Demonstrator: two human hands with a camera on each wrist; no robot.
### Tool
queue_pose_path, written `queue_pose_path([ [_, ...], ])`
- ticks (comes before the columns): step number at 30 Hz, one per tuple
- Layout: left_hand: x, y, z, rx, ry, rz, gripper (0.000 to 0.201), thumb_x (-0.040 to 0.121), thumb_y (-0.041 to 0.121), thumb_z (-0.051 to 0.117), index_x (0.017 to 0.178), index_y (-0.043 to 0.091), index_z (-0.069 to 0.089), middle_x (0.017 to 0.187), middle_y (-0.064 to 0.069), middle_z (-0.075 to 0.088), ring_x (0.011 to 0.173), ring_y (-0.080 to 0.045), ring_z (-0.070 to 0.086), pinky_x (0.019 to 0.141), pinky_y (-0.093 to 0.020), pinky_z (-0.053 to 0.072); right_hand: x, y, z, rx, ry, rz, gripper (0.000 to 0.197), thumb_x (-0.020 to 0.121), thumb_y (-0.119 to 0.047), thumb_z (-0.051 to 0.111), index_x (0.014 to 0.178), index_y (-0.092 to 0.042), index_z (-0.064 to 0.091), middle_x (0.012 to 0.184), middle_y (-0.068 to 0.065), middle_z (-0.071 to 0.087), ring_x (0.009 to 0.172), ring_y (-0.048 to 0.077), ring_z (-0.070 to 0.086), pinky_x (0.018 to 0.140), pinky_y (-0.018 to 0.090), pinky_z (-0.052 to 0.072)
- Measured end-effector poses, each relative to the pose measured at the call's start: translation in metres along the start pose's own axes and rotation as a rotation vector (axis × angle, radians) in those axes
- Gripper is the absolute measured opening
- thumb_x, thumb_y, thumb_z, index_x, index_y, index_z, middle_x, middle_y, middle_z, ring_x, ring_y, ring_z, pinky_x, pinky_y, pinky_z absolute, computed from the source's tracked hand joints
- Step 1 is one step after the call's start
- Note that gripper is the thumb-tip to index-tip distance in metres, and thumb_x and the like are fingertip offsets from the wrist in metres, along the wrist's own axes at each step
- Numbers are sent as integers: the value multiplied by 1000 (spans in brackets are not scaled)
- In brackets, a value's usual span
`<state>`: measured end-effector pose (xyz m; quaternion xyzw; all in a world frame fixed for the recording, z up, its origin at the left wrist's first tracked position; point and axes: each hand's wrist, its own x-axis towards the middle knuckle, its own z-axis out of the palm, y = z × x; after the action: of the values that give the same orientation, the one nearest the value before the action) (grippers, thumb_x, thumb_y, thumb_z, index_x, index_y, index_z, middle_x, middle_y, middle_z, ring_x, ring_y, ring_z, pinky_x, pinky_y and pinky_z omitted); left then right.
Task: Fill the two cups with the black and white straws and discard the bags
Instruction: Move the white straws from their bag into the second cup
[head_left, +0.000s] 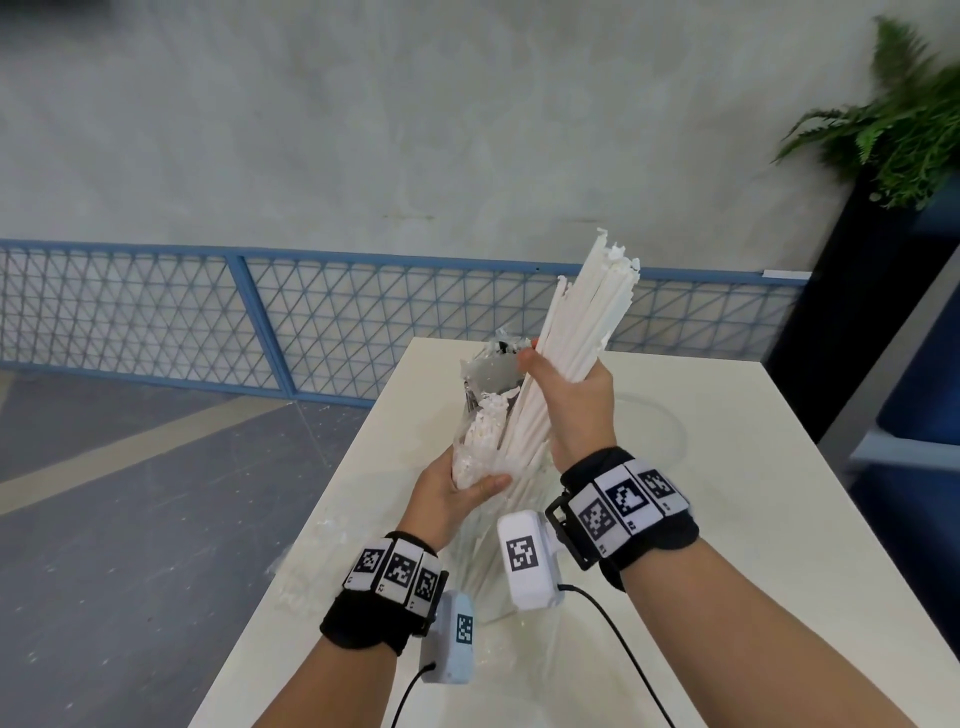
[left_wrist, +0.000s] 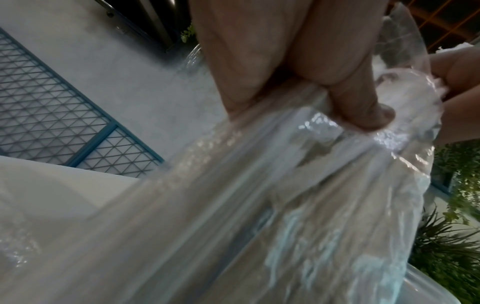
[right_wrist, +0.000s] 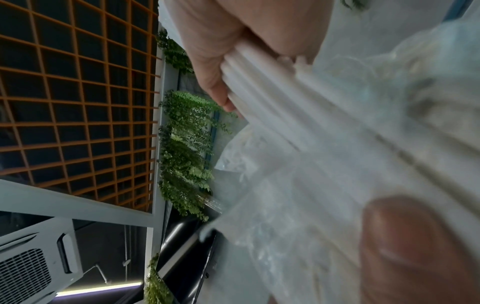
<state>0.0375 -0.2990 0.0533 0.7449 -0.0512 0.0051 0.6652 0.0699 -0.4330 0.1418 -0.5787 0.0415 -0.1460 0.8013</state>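
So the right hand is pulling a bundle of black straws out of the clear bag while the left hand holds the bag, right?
Not quite: the straws are white, not black, as the head view shows. The right hand does grip that bundle, and the left hand holds the clear bag.

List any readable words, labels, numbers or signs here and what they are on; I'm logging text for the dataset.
No words, brands or numbers can be read.
Wrist bands: black-and-white square code markers, with tiny characters beneath, too small to read.
Wrist cameras: one code marker each, no text.
Bag and white straws: no print visible.
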Motion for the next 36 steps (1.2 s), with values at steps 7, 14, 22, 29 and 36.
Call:
queue_pose_path([
  [7,-2,0,0,5,7,11,35,76,12,72,106,22,57,99,8,69,85,4,66,77,-14,52,8,-6,-3,44,-12,-2,24,75,-9,73,96,1,65,85,4,67,78,14,65,66,21,51],
  [14,0,3,3,44,23,26,37,74,16,74,104,30,56,96,12,68,84,7,65,82,-17,53,-7,17,-7,-128,-185,160,30,70,-13,79,98,-8,67,99,13,71,91,26,68,76,36,56],
  [22,1,2,2,36,27,-3,56,76,15,72,127,10,50,98,14,67,86,8,65,80,-11,50,3,13,-6,39,-44,141,29,75,-8,73,101,3,65,87,15,68,77,24,66,68,32,54],
  [29,4,-1,-2,60,88,-18,25,76,14,72,95,26,61,93,11,68,87,2,64,81,-19,48,21,-10,-9,197,7,139,11,78,-1,66,79,-11,63,73,6,61,69,17,59,69,29,48],
  [36,6,-5,2,94,133,0,22,76,11,72,93,21,61,88,8,68,85,-5,63,72,-7,47,16,0,-11,200,-69,218,15,78,1,68,91,-6,64,79,5,65,74,18,63,75,30,53],
])
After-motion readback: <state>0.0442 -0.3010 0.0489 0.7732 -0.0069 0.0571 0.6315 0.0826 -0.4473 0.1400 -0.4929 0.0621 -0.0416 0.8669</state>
